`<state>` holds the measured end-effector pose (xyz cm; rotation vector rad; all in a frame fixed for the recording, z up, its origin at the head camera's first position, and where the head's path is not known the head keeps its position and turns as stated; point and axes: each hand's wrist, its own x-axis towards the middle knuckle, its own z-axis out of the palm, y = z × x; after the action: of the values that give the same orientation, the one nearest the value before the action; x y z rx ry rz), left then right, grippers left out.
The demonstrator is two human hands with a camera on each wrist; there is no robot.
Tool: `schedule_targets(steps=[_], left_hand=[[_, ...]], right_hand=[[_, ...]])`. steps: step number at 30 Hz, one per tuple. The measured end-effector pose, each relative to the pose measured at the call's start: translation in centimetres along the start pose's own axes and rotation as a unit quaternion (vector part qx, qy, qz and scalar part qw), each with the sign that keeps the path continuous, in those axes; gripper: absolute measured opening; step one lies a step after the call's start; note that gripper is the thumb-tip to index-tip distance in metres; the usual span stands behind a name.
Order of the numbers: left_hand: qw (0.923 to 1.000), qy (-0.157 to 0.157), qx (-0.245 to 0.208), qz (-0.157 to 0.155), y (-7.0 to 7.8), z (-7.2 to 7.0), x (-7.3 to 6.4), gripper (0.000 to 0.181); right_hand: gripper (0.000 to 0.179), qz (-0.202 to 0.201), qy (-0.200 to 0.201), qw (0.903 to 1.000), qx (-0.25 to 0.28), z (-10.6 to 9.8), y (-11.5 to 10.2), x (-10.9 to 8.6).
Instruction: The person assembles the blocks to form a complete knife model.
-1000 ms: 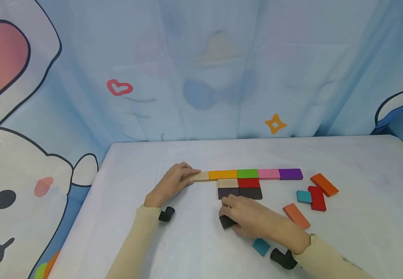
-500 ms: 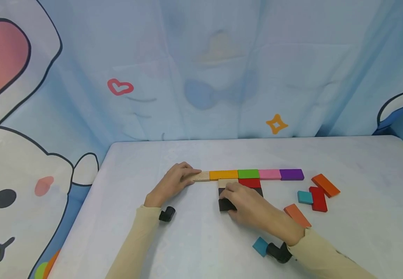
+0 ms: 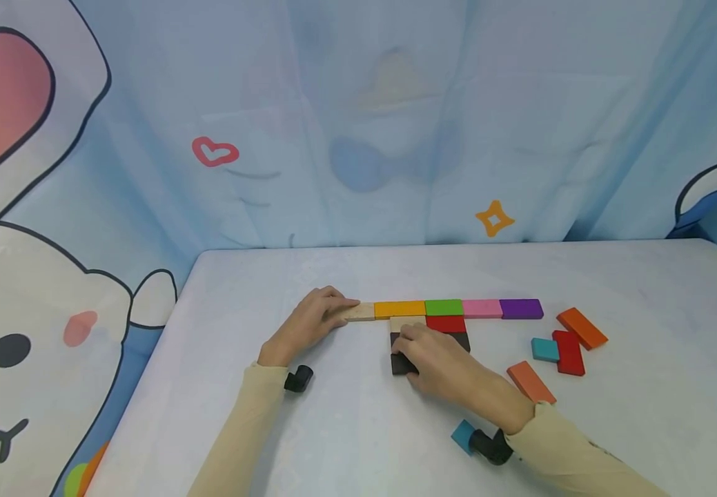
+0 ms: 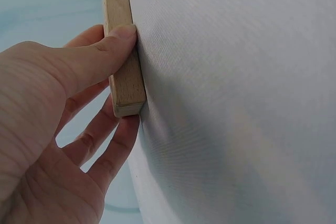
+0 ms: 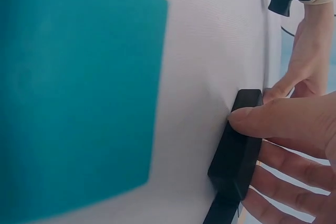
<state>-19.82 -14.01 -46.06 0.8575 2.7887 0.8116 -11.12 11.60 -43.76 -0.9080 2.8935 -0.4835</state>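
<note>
My left hand (image 3: pixel 308 323) holds the left end of a natural wood block (image 3: pixel 363 313), thumb on one face and fingers behind it in the left wrist view. That block begins a row with yellow (image 3: pixel 399 309), green (image 3: pixel 444 308), pink (image 3: pixel 482 308) and purple (image 3: pixel 522 309) blocks. Below the row's middle lie a pale wood block (image 3: pixel 403 322) and a red block (image 3: pixel 447 324), then dark blocks (image 3: pixel 461 341) partly covered by my right hand (image 3: pixel 444 362). My right hand pinches a black block (image 5: pixel 234 153) against the near side of these; another black piece (image 5: pixel 222 209) adjoins its end.
Right of the row lie an orange block (image 3: pixel 582 328), a red block (image 3: pixel 568 353), a small teal block (image 3: pixel 544 349) and another orange block (image 3: pixel 530 382). Nearer, a teal block (image 3: pixel 462 436) is partly behind the right wrist camera (image 3: pixel 491 447). A printed curtain (image 3: pixel 346 124) hangs behind the table.
My right hand has moved away from me with the black block, which has gone from tilted and apart to lined up against the dark blocks. My left hand has stayed on the wood block.
</note>
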Motion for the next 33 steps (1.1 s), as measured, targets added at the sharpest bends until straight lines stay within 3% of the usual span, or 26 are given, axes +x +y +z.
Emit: schedule_targets(steps=[16, 26, 33], left_hand=[[0.9999, 0.000, 0.001, 0.012, 0.0, -0.3, 0.1, 0.040], [1.0000, -0.002, 0.003, 0.003, 0.1, -0.2, 0.1, 0.040], [1.0000, -0.004, 0.001, -0.002, 0.2, -0.1, 0.0, 0.039]], right_hand=[[0.036, 0.003, 0.011, 0.9996, -0.026, 0.0, 0.0, 0.2], [0.036, -0.011, 0.017, 0.9995, -0.024, 0.0, 0.0, 0.1], [0.033, -0.004, 0.054, 0.9985, -0.011, -1.1, 0.6, -1.0]])
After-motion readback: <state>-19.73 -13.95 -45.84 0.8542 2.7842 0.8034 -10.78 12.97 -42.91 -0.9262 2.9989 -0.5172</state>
